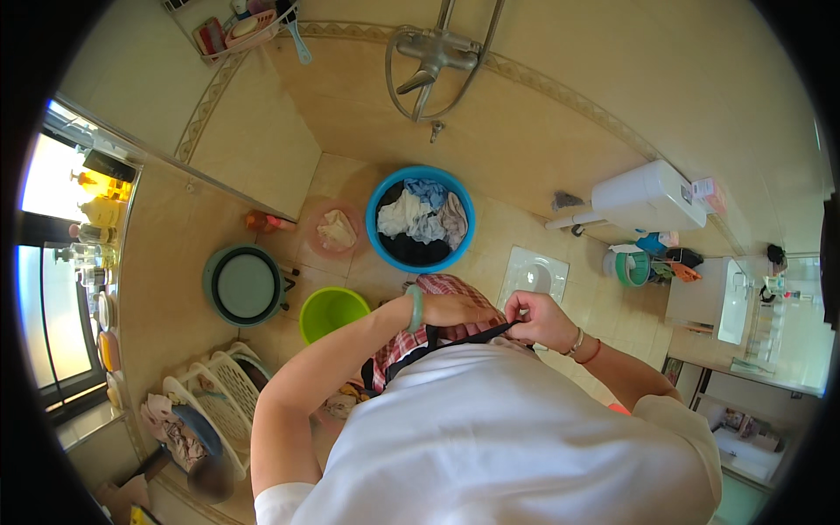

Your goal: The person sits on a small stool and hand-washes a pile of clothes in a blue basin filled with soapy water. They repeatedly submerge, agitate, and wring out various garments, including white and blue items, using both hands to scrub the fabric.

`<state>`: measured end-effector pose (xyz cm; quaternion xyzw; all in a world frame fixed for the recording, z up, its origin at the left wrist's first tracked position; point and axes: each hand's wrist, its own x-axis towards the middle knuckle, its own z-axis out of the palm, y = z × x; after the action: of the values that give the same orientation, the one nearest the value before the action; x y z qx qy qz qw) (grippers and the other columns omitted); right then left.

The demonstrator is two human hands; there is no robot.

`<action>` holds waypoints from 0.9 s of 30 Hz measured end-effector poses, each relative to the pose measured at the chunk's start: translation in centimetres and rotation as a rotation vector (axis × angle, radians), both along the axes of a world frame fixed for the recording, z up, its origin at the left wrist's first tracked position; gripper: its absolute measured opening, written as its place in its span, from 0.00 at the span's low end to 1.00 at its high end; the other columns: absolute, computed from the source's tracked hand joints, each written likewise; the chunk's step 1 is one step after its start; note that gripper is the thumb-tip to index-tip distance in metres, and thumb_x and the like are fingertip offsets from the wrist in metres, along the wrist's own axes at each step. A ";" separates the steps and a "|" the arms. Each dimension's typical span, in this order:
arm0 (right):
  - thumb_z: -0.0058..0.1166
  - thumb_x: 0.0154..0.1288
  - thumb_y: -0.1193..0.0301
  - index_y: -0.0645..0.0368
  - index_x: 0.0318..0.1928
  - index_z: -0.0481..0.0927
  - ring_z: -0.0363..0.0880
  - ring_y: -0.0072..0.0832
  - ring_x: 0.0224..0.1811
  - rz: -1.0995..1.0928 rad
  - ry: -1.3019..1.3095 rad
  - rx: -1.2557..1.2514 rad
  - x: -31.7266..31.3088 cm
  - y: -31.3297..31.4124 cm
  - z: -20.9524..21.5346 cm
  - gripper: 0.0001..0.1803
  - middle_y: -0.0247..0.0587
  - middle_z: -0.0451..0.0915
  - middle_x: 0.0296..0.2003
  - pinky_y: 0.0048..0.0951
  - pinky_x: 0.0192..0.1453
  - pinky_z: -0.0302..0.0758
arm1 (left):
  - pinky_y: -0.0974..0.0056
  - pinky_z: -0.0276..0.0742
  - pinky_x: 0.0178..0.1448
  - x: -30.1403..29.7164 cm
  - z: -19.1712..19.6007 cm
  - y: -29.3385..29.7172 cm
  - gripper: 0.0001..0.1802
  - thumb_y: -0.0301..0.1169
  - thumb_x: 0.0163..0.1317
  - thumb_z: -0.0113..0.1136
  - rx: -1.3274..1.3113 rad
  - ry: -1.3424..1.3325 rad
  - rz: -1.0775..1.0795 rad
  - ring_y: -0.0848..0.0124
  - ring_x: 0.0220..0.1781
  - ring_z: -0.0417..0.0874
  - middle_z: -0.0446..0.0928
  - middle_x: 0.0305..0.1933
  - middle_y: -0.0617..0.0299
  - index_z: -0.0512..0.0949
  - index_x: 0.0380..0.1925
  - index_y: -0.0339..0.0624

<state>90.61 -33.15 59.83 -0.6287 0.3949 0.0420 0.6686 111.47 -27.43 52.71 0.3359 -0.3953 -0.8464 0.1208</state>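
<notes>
At my waist, over a white shirt, is a red plaid cloth (449, 285) with a black band (455, 338) along its upper edge; it looks like an apron. My left hand (457, 311), with a pale green bangle at the wrist, lies across the plaid with its fingers stretched toward the right. Some of its fingertips are hidden in the folds. Close beside it, my right hand (538, 320) pinches the right end of the black band between thumb and fingers. Beyond both hands, a blue tub (378, 245) on the floor holds white, blue and black clothes (409, 216).
A lime green basin (317, 311), a pink basin (319, 241) and a grey-green folding basin (213, 284) stand left. A squat toilet (535, 273) is set into the floor at right. White racks (210, 394) lean lower left. A shower mixer (433, 54) hangs on the far wall.
</notes>
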 end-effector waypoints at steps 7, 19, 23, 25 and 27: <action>0.54 0.49 0.81 0.62 0.31 0.72 0.69 0.16 0.30 -0.043 -0.011 0.109 0.0 3.9 1.6 0.07 0.29 0.71 0.28 0.19 0.35 0.72 | 0.64 0.73 0.36 -2.4 -3.5 2.6 0.16 0.41 0.61 0.55 -0.550 0.190 -0.110 0.71 0.30 0.76 0.78 0.28 0.59 0.80 0.36 0.38; 0.56 0.62 0.74 0.63 0.40 0.76 0.73 0.17 0.29 -0.132 0.034 0.351 -1.7 7.3 0.8 0.08 0.33 0.77 0.30 0.19 0.32 0.70 | 0.58 0.73 0.43 -7.4 -6.9 3.5 0.12 0.36 0.63 0.53 -0.677 -0.152 -0.007 0.58 0.38 0.78 0.78 0.36 0.47 0.70 0.37 0.38; 0.52 0.65 0.72 0.62 0.38 0.75 0.67 0.16 0.14 -0.253 -0.018 0.426 -2.8 8.5 -0.1 0.06 0.30 0.72 0.24 0.19 0.17 0.64 | 0.57 0.71 0.43 -9.4 -8.1 1.8 0.14 0.42 0.66 0.39 -0.675 -0.105 -0.103 0.54 0.36 0.76 0.76 0.34 0.46 0.66 0.38 0.43; 0.52 0.66 0.72 0.62 0.38 0.75 0.68 0.17 0.15 -0.292 0.042 0.426 -3.2 9.0 -0.7 0.05 0.30 0.72 0.24 0.19 0.17 0.64 | 0.56 0.71 0.43 -10.3 -7.9 1.9 0.16 0.44 0.67 0.35 -0.692 -0.080 -0.149 0.53 0.36 0.76 0.76 0.33 0.46 0.66 0.38 0.44; 0.54 0.65 0.69 0.61 0.39 0.76 0.72 0.16 0.25 -0.178 0.066 0.282 -5.4 9.6 -3.4 0.07 0.30 0.75 0.28 0.19 0.26 0.70 | 0.55 0.70 0.42 -11.6 -8.8 2.8 0.17 0.45 0.68 0.39 -0.633 -0.071 -0.124 0.56 0.32 0.74 0.76 0.33 0.47 0.66 0.35 0.42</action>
<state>85.18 -23.58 56.39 -0.4895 0.4609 0.0581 0.7380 99.86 -24.63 43.90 0.2862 -0.6624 -0.6750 0.1537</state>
